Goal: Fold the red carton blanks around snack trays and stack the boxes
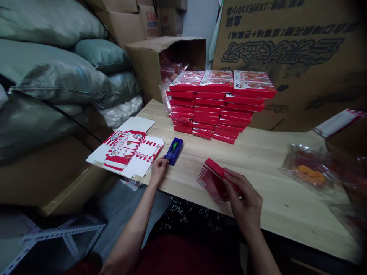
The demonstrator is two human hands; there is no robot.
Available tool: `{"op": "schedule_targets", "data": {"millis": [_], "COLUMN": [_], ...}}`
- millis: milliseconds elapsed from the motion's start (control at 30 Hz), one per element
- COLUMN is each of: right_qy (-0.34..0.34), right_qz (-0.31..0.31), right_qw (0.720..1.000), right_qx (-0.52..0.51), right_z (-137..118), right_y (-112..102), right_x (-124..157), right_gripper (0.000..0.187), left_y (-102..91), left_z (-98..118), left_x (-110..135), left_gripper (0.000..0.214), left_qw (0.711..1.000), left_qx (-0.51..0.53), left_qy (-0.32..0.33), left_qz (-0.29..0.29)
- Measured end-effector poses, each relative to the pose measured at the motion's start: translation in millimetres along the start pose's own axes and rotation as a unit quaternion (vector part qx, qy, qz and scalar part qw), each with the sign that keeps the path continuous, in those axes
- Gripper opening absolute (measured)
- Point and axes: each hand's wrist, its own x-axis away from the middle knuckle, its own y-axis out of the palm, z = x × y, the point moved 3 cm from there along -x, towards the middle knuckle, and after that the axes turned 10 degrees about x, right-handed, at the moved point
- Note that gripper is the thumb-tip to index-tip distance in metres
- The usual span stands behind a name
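Observation:
My left hand (159,170) is at the near, cutting end of a blue tape dispenser (175,152) with a green core. Its thumb and fingers are pinched together there on the end of the tape, which is too thin to see clearly. In my right hand (246,198) is a small red box (213,181) with a striped edge and a barcode label, held tilted just over the table's front part. The thumb lies across its near face and the fingers go round the back.
Stacked red boxes (212,110) stand at the table's back, before an open carton (146,57). Flat printed box blanks (146,152) lie at left. Clear plastic packets (309,172) with something orange lie at right. Big sacks (54,72) are piled left of the table (275,164).

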Motion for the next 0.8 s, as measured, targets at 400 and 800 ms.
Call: {"op": "schedule_targets", "data": {"millis": [400, 800], "right_qy": [0.020, 0.044], "right_qz": [0.020, 0.018], "right_qw": [1.000, 0.999], "right_qx": [0.010, 0.012], "right_z": [-7.8, -6.0], "right_y": [4.0, 5.6], "right_x": [2.1, 7.2], "right_gripper": [0.027, 0.037], "left_y": [59.9, 138.8], "left_z": [102.3, 118.8], "left_x": [97.0, 139.2], "left_gripper": [0.027, 0.106], "left_qw": [0.992, 0.950], "left_qx": [-0.014, 0.202], "left_qy": [0.069, -0.110], "left_qz": [-0.101, -0.211]}}
